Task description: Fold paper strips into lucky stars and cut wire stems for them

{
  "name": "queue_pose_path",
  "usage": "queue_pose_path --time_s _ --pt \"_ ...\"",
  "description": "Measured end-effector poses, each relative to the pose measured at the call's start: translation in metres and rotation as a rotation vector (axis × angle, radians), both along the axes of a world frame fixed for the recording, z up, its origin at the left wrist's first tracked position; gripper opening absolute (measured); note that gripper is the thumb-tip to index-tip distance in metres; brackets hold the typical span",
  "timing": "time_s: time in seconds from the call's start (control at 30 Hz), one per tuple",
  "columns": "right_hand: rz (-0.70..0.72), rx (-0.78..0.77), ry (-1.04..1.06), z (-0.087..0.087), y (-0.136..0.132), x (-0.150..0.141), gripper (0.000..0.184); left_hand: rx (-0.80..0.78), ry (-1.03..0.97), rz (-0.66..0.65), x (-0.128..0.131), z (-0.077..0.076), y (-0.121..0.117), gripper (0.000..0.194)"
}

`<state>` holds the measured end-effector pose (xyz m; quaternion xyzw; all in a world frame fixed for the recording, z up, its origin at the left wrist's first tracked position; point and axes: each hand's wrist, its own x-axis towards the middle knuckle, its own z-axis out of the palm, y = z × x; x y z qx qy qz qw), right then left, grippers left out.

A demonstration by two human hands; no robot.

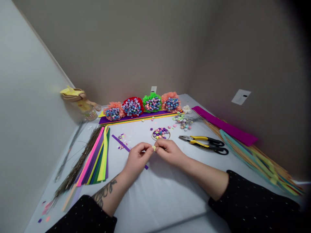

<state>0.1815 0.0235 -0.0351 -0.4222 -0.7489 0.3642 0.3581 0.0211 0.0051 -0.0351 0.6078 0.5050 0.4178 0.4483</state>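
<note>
Between the fingertips of both hands is a small pale-yellow paper star [154,148], partly covered by the fingers. My left hand [139,157] pinches it from the left, and my right hand [168,150] pinches it from the right. Just beyond the hands, a round dish [152,135] holds purple, pink and yellow paper stars. A purple paper strip [120,142] lies on the table, running under my left hand. Small paper scraps [122,139] are scattered beside that strip.
Yellow-black pliers [206,142] lie to the right. Coloured paper strips [94,158] and a bundle of dark stems [80,158] lie left. Star bouquets in crepe paper [132,106] line the back. Magenta paper [225,126] lies far right; a tan cup [84,103] stands back left.
</note>
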Motion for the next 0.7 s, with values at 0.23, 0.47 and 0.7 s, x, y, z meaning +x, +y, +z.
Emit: queue_pose_path --time_s 0.23,0.47,0.7 --pt "0.019 0.026 -0.043 -0.002 0.001 0.0 0.015 -0.012 -0.004 0.025 0.0 0.0 0.001 0.018" --pt "-0.328 0.47 -0.013 0.005 -0.005 0.005 0.016 0.116 0.05 0.222 -0.003 -0.002 0.002 0.017" --pt "-0.054 0.298 -0.019 0.006 -0.015 -0.002 0.013 0.404 0.218 0.215 -0.005 -0.002 -0.003 0.016"
